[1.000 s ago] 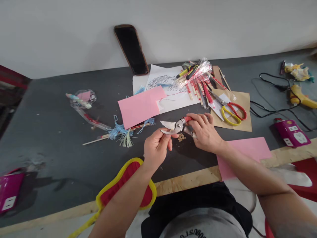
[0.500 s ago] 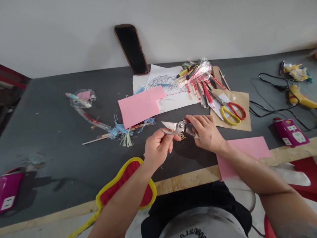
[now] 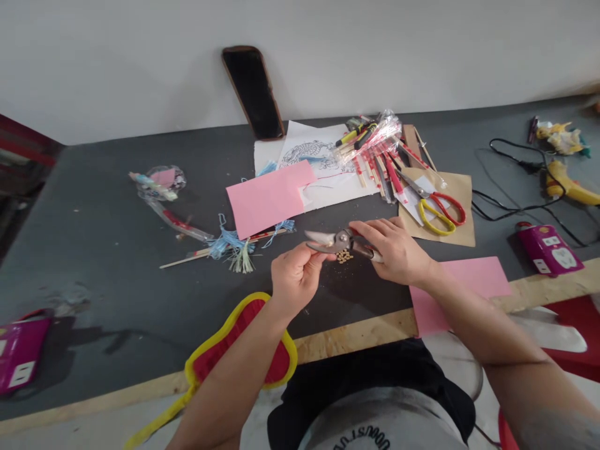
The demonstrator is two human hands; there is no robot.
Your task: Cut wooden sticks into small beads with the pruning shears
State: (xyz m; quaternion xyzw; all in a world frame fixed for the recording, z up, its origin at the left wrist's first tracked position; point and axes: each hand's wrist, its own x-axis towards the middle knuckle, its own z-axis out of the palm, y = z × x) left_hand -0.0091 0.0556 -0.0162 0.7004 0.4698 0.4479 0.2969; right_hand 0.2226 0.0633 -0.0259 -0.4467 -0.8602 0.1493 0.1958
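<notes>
My right hand (image 3: 397, 251) is wrapped round the handles of a pair of pruning shears (image 3: 343, 239), whose metal blades stand apart and point left. Close against the lower blade, my left hand (image 3: 296, 275) has its thumb and fingers pinched together. Whatever lies in that pinch is too small or hidden to name. On the dark table below the shears is a little heap of small tan cut pieces (image 3: 344, 256). A red fan-shaped piece with a yellow border (image 3: 244, 337) lies under my left forearm.
Behind my hands lie a pink card (image 3: 267, 197), blue tassels (image 3: 227, 242), a dragon drawing (image 3: 304, 150), bundled sticks (image 3: 370, 159) and red-and-yellow-handled scissors (image 3: 438, 215). A phone (image 3: 254, 94) leans on the wall. At right are a yellow glue gun (image 3: 569, 184) and purple power box (image 3: 550, 250).
My left hand has turned slightly, its fingers now more curled beside the blade. The shears remain in my right hand with blades apart. The view has shifted a little.
</notes>
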